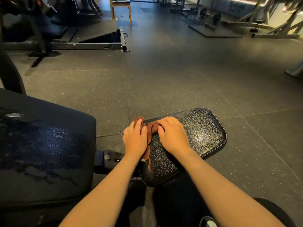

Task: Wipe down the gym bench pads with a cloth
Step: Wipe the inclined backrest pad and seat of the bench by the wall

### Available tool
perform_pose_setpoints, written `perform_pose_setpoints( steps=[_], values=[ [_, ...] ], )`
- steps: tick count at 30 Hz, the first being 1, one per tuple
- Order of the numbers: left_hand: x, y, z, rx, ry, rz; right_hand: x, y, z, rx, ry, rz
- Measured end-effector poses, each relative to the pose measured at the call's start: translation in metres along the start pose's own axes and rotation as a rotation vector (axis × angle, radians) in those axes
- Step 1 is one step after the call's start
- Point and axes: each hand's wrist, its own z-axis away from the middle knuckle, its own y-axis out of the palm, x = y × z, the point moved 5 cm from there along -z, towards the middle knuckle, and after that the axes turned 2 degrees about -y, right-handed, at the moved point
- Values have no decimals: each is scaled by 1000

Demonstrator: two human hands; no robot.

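A small black textured seat pad (201, 135) lies in front of me, its near left edge torn. A reddish-brown cloth (150, 129) is bunched on the pad's left edge. My left hand (135, 140) lies on the cloth's left part with fingers curled over it. My right hand (173, 135) rests on the pad beside it, with its thumb and fingers pinching the cloth's right part. To the left is the larger dark blue back pad (45, 145), its surface showing wet streaks.
A metal bracket with a bolt (106, 158) joins the two pads. Grey rubber floor tiles (164, 79) spread ahead. A machine frame (91, 45) stands at the far left, a wooden chair (121, 7) behind it, and a barbell with plates (211, 17) at the far right.
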Motion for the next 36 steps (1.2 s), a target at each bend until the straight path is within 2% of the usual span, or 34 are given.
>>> perform_pose_setpoints(
  steps=[3, 6, 8, 10, 12, 16, 18, 21, 23, 27, 31, 33, 36],
  values=[
    [-11, 8, 3, 18, 48, 73, 3, 0, 2, 6, -11, 16],
    [-29, 16, 10, 78, 255, 71, 2, -1, -1, -21, 39, -44],
    [-34, 14, 16, 89, 332, 63, 0, -1, -2, -20, 67, -70],
    [-28, 6, 12, 48, 278, 18, 1, -1, -2, -21, 53, -48],
    [-15, 0, 5, -5, 151, 3, 1, 0, 0, -16, 32, -24],
    [-11, 4, -2, 2, 38, 70, 0, 2, 1, -15, 27, -8],
    [-22, 12, -1, 32, 69, 71, 0, -1, 1, -58, 45, -20],
    [-43, 23, 7, 97, 258, 87, 0, -2, 0, -93, 70, -45],
    [-45, 19, 13, 83, 319, 59, -1, -1, 1, -88, 72, -58],
    [-29, 0, 6, -18, 174, -38, -2, -4, 4, -95, 41, -26],
    [-28, 5, 1, 28, 15, -12, -11, -19, 11, -159, 28, 79],
    [-39, 10, 5, 57, 29, 1, -16, -26, 14, -173, 58, 115],
    [-71, 16, 17, 116, 184, 46, -23, -31, 13, -167, 102, 92]
  ],
)
